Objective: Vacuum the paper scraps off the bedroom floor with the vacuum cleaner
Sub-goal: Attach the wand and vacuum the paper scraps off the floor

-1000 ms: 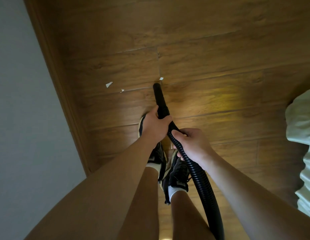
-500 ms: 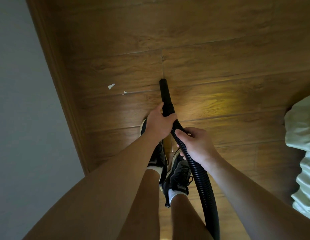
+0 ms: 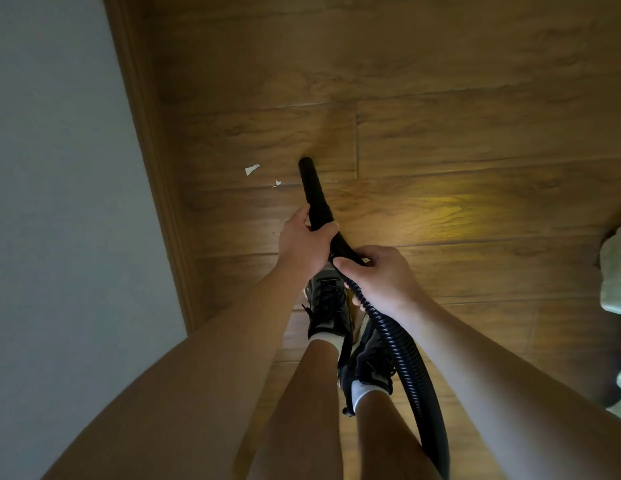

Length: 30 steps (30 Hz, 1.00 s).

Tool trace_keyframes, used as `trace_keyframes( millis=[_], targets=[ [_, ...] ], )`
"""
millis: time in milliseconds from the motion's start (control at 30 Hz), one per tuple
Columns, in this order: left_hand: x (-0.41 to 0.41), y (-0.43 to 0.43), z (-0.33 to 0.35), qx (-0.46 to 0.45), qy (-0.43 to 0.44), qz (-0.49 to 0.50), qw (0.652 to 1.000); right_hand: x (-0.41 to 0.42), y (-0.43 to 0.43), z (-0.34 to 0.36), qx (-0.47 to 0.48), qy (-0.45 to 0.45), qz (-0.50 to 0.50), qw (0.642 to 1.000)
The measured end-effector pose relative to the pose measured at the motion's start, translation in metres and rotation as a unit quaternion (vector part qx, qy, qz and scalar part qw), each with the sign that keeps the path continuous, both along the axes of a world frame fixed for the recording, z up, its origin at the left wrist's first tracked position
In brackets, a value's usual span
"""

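While the left hand (image 3: 304, 242) wraps the nozzle (image 3: 312, 188) and the right hand (image 3: 383, 282) clasps the hose (image 3: 401, 351), two paper scraps (image 3: 252, 169) lie near the left edge of the floor (image 3: 475, 133). Seemingly mid-sweep; the nozzle probably needs swinging left onto them.

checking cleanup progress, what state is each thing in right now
left hand, grips nozzle
right hand, grips hose
big scrap, loose on floor, not vacuumed
small scrap, loose on floor, just left of nozzle, apart from it
nozzle, tip down near floor, right of both scraps
hose, trails back past the legs
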State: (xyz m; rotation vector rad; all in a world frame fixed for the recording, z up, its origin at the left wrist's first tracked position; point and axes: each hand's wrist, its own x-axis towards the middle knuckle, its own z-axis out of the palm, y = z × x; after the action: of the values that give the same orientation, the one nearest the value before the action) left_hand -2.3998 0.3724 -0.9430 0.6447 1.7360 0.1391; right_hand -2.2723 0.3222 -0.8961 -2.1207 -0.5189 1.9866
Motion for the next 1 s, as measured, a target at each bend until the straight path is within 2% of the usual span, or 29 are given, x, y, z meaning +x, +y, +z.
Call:
trace_keyframes(
  millis=[467, 1000],
  targets=[
    [-0.027, -0.021, 0.019, -0.016, 0.015, 0.05, 0.999, -0.02, 0.0, 0.006, 0.011, -0.015, 0.127, 0.992],
    [-0.054, -0.007, 0.014, -0.005, 0.026, 0.083, 0.996, -0.044, 0.02, 0.001, 0.024, 0.002, 0.147, 0.989]
  ],
)
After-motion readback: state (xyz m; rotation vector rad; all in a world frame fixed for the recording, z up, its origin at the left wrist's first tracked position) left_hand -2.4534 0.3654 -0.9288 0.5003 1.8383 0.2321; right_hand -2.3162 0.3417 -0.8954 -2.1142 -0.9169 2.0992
